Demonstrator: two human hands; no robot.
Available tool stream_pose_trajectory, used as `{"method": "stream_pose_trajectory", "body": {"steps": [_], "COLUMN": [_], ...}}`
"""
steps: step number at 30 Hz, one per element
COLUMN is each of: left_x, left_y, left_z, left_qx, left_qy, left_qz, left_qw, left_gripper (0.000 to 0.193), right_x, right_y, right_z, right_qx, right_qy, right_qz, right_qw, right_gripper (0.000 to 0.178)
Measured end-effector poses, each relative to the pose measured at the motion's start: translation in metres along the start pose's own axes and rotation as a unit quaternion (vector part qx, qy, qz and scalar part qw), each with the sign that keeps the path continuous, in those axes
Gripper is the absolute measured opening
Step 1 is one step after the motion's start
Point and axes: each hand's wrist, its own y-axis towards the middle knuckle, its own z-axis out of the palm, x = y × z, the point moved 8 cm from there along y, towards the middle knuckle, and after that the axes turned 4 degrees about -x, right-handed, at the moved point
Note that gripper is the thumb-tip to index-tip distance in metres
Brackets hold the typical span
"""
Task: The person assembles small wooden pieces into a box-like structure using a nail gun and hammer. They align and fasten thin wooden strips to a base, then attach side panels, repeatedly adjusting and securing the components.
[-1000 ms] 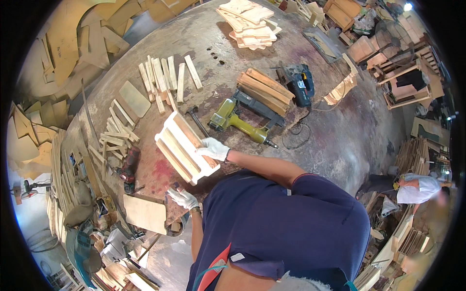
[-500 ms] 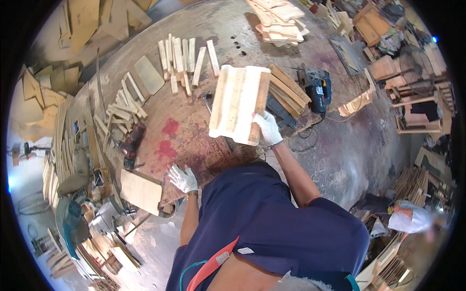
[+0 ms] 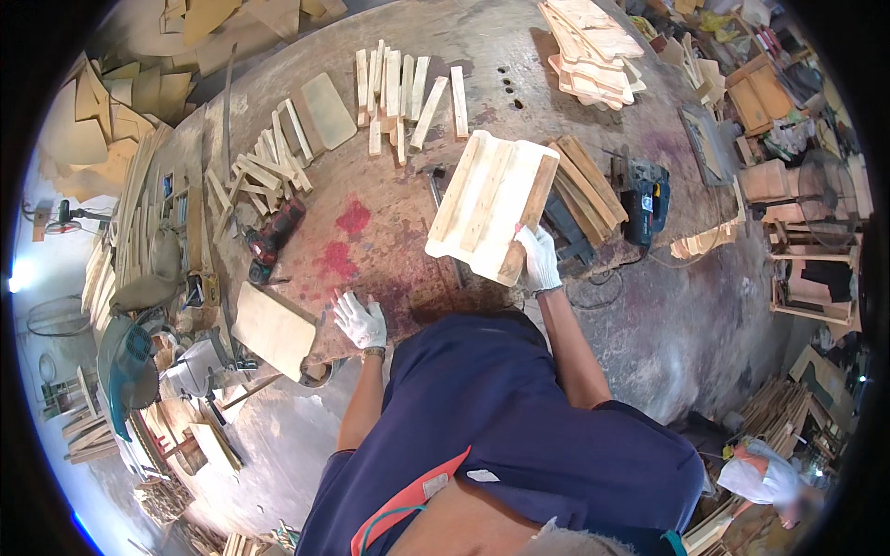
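Observation:
My right hand (image 3: 540, 259), in a white glove, grips the near corner of a pale wooden panel with cross battens (image 3: 491, 204) and holds it tilted above the workbench (image 3: 371, 232). My left hand (image 3: 360, 320), also gloved, rests flat with spread fingers on the red-stained bench near its front edge and holds nothing. A stack of wooden slats (image 3: 584, 181) lies just behind the panel.
Loose slats (image 3: 408, 88) and a flat board (image 3: 326, 109) lie at the back of the bench. A stack of shaped boards (image 3: 589, 46) sits at the far right. A blue power tool (image 3: 647, 199) lies right of the panel, a red tool (image 3: 273, 239) on the left. A plywood sheet (image 3: 272, 329) overhangs the front edge. Another person (image 3: 765, 473) is at lower right.
The right hand has swung the batten panel from the left side of the bench up and over to the right. The left hand stays on the bench edge.

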Motion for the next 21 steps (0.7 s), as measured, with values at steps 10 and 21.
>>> {"method": "stream_pose_trajectory", "body": {"steps": [10, 21], "left_x": [-0.002, 0.0], "left_y": [-0.001, 0.001], "left_z": [0.0, 0.003], "left_qx": [-0.001, 0.049], "left_qy": [0.005, 0.027], "left_qz": [0.004, -0.034], "left_qw": [1.0, 0.998], "left_gripper": [0.057, 0.061], "right_x": [0.037, 0.143], "right_y": [0.028, 0.152], "right_z": [0.015, 0.021], "right_qx": [0.032, -0.024], "right_qy": [0.043, -0.178], "right_qz": [-0.012, -0.114], "right_qw": [0.998, 0.977], "right_gripper": [0.032, 0.027]}}
